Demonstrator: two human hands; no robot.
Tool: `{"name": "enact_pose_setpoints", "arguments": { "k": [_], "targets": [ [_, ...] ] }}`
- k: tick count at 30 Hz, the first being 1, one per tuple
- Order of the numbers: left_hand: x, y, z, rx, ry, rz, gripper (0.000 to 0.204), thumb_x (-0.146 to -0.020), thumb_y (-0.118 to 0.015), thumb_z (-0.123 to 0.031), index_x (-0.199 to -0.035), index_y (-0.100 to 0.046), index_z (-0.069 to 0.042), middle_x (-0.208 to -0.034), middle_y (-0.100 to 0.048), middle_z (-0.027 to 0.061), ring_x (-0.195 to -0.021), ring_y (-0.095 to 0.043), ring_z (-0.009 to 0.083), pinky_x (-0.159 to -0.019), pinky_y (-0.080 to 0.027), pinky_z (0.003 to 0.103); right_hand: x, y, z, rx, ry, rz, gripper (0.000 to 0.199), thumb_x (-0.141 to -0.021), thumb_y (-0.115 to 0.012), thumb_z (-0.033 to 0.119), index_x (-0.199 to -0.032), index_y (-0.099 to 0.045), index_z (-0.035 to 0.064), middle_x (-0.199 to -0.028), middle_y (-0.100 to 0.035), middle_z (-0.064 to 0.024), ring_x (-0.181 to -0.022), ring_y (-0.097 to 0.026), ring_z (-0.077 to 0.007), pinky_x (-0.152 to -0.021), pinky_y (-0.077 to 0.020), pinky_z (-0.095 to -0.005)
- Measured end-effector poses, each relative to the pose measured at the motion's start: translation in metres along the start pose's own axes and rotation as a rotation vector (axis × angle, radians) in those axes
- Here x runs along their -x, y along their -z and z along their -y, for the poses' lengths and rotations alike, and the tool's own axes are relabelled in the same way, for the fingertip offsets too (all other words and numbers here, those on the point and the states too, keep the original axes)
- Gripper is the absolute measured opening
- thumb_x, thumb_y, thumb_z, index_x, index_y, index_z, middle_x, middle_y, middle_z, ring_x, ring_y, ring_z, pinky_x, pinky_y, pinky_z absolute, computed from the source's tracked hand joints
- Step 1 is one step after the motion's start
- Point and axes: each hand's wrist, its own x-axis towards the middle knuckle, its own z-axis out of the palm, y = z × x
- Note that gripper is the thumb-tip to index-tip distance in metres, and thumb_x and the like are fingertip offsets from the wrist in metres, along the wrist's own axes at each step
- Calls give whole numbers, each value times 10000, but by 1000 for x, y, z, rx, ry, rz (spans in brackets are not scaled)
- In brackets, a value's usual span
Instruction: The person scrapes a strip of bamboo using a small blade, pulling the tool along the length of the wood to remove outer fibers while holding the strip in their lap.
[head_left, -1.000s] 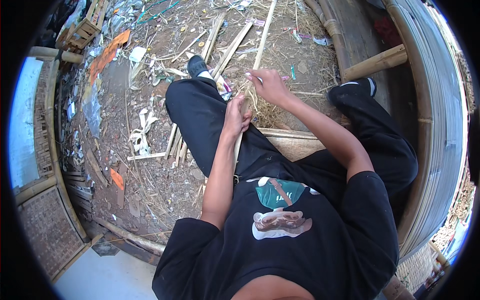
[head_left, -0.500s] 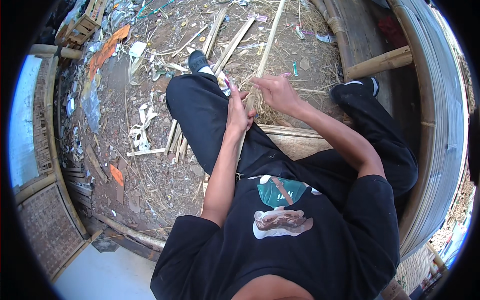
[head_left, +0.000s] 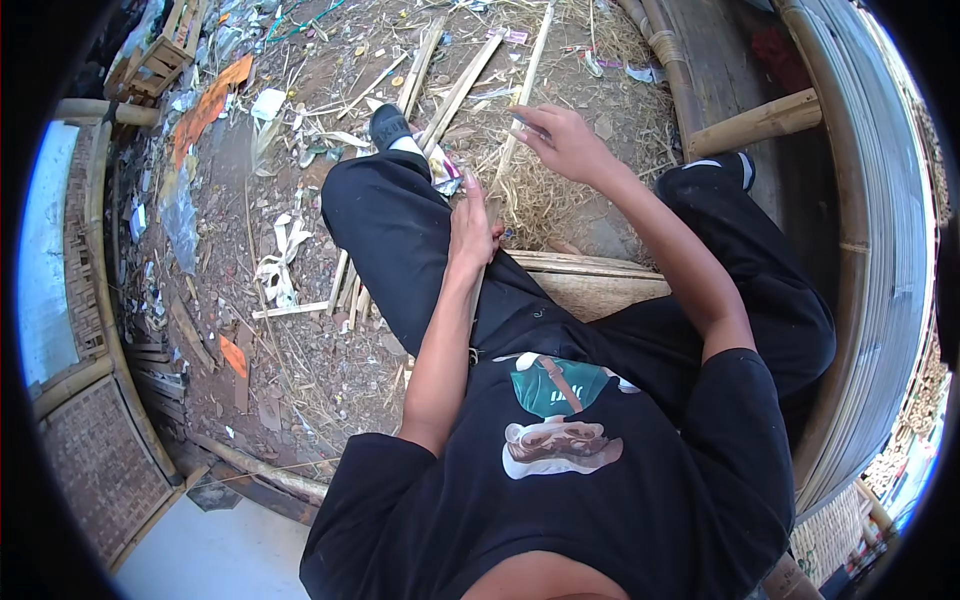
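Observation:
A long, pale bamboo strip (head_left: 532, 75) runs from my lap out over the ground ahead. My left hand (head_left: 470, 228) is closed round its near part, above my left thigh, with the thumb pointing forward. Farther along the strip, my right hand (head_left: 568, 146) is closed on a small, thin, dark blade-like piece (head_left: 530, 124), mostly hidden by the fingers. That piece lies at or against the strip; exact contact is hard to see. Curly bamboo shavings (head_left: 540, 205) are heaped below my hands, between my legs.
Split bamboo pieces (head_left: 462, 92) lie beyond my left foot, and shorter ones (head_left: 345, 285) beside my left leg. A bamboo plank (head_left: 590, 290) lies between my thighs. To the right stands a bamboo-framed structure (head_left: 760, 122). Litter and an orange sheet (head_left: 212, 105) cover the left ground.
My right hand has moved forward along the strip, away from my left hand. The left hand keeps its hold, and the strip's far part has shifted slightly left.

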Motion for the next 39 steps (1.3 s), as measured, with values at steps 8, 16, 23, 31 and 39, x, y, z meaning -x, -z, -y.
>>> {"name": "enact_pose_setpoints", "arguments": {
  "k": [8,16,23,31,39],
  "targets": [
    [-3,-2,6,-70,-43,-5,826,-938,-209,-695,-1190,-526,26,-532,-421,-5,-380,-382,75,-341,-300,251,0,-24,7,72,8,59,487,-800,-739,331,-1178,-629,45,-824,-611,-190,-758,-625,-336,-674,-494,-413],
    [-4,-3,5,-170,-142,-84,787,-980,-203,-619,-604,-467,20,-510,-485,121,-496,-510,235,-524,-401,414,1,-37,17,159,-164,75,422,-832,-695,296,-1168,-627,49,-847,-610,-223,-866,-631,-402,-760,-507,-479],
    [-4,-1,4,-201,-117,-54,766,-999,-199,-576,-598,-456,24,-515,-502,144,-502,-522,261,-544,-415,417,1,-39,21,278,-32,128,193,-879,-578,149,-1026,-631,35,-823,-611,-191,-801,-639,-394,-692,-503,-494],
    [-6,-3,5,-268,-163,-91,754,-1013,-216,-530,-649,-517,58,-543,-537,192,-548,-573,320,-599,-434,451,0,-38,21,245,59,123,236,-806,-567,47,-1009,-688,49,-804,-656,-175,-771,-658,-344,-681,-520,-458],
    [-9,-1,13,-227,-215,-139,789,-991,-190,-596,-739,-581,41,-523,-489,100,-478,-518,203,-444,-392,364,-19,-15,53,-214,105,301,258,-764,-673,67,-1017,-722,79,-889,-691,-182,-772,-669,-340,-722,-530,-391]
  ]
}}
